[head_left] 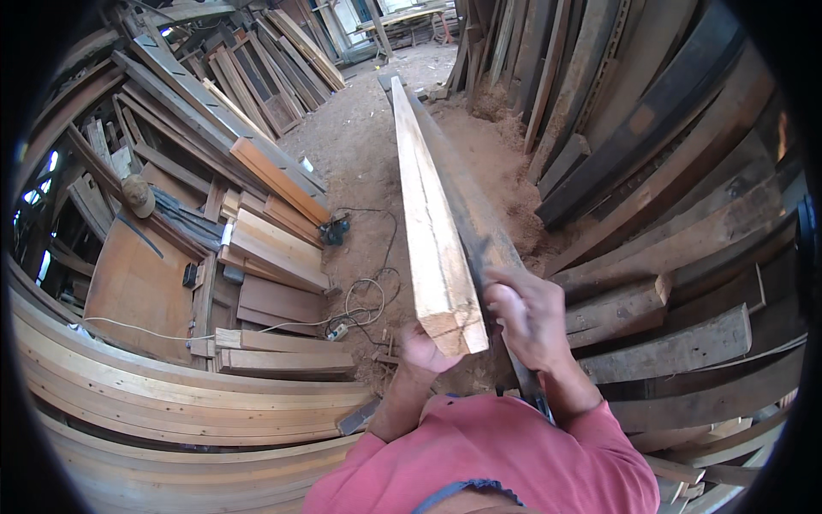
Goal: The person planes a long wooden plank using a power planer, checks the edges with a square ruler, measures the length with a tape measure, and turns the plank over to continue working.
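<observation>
A long pale sawn timber beam points away from me, its square near end close to my chest. My left hand grips that near end from below and the left, with most of its fingers hidden under the wood. Just right of the beam is my right hand, its fingers curled closed and slightly blurred; what they hold, if anything, I cannot make out. Beneath and to the right of the beam runs a darker, dusty plank, partly covered by it.
Stacked boards line the left, with shorter planks beyond. A corded power tool lies on the dusty floor, its cable coiled nearby. Leaning dark timbers and stacked beams fill the right side.
</observation>
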